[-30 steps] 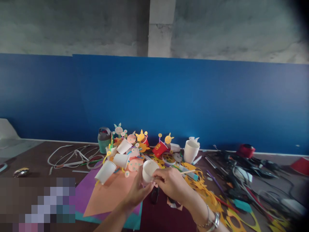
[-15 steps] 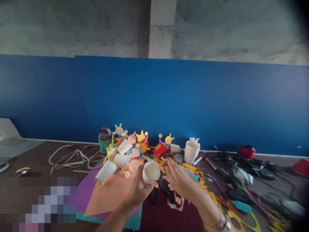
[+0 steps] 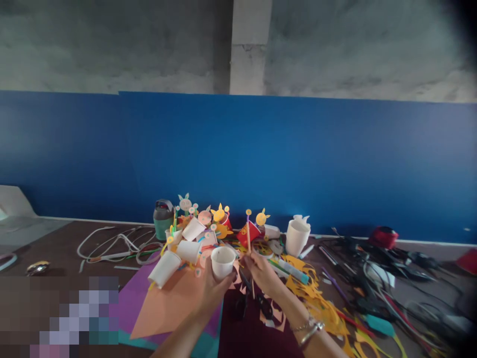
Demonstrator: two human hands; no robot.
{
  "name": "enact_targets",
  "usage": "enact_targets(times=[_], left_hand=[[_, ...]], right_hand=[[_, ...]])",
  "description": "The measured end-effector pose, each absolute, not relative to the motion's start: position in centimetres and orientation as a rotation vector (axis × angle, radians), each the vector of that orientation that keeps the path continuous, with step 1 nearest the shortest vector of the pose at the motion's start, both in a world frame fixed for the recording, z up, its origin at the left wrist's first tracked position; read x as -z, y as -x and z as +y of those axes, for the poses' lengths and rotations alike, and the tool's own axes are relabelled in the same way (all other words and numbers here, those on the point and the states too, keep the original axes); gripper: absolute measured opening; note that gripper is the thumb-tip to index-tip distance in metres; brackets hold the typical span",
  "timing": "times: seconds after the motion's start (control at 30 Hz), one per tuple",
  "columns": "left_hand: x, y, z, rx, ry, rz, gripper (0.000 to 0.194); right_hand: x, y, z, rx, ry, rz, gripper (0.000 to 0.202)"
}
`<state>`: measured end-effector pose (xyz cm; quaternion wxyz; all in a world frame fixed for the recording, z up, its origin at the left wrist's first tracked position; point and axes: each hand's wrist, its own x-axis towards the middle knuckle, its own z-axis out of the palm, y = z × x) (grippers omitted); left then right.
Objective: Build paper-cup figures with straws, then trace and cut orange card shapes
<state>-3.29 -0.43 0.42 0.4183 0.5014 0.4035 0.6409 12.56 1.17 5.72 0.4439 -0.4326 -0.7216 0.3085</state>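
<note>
My left hand (image 3: pixel 213 289) is closed around a white paper cup (image 3: pixel 222 263), its open mouth tipped up toward me. Just right of it, my right hand (image 3: pixel 263 273) pinches a thin pale stick (image 3: pixel 249 237), held nearly upright. Below the hands lie black-handled scissors (image 3: pixel 265 306) among peach paper scraps (image 3: pixel 275 318). Left of the cup, several white paper cups lie on their sides, one of them a tipped cup (image 3: pixel 164 268). Behind my hands lies a tilted red cup (image 3: pixel 249 232), with a yellow rabbit-shaped cutout (image 3: pixel 262 217) close by.
Purple paper (image 3: pixel 126 311) and peach paper (image 3: pixel 164 308) lie at left. A green-and-grey bottle (image 3: pixel 163 221) and a white pitcher (image 3: pixel 298 237) stand near the blue partition (image 3: pixel 261 159). Yellow cut paper (image 3: pixel 316 303) and tangled black cables (image 3: pixel 367 278) spread rightward. White cables (image 3: pixel 112 243) lie left.
The cup in my left hand has shifted slightly left and up. My right hand has moved a little left and down, and the stick has swung nearly upright.
</note>
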Motion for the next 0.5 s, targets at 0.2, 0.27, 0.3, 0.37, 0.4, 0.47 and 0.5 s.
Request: enact_targets(times=[0.2,0.27,0.3,0.37,0.4,0.47,0.5], left_hand=[[-0.3,4.1,0.2,-1.667,-1.396,1.138,0.044],[0.2,4.2,0.6,-1.719,-1.448,1.195,0.051],[0.4,4.3,0.8,-1.746,-1.465,1.216,0.054],[0.9,4.3,1.0,-1.776,-1.476,1.229,0.057],[1.0,4.3,1.1,-1.775,-1.479,1.226,0.057],[1.2,4.2,1.0,-1.764,-1.493,1.222,0.06],[1.1,4.2,0.9,-1.756,-1.509,1.223,0.061]], right_hand=[[-7.0,-13.8,0.5,-0.629,1.117,-1.956,0.029],[-8.7,-14.8,-0.5,-0.349,1.208,-2.138,0.028],[-9.5,-15.3,-1.0,-0.307,1.268,-2.182,0.027],[-10.6,-15.9,-1.8,-0.276,1.331,-2.221,0.024],[-11.0,-16.1,-2.1,-0.259,1.374,-2.243,0.022],[-11.4,-16.0,-2.6,-0.208,1.448,-2.282,0.019],[-11.4,-15.9,-2.7,-0.181,1.481,-2.293,0.019]])
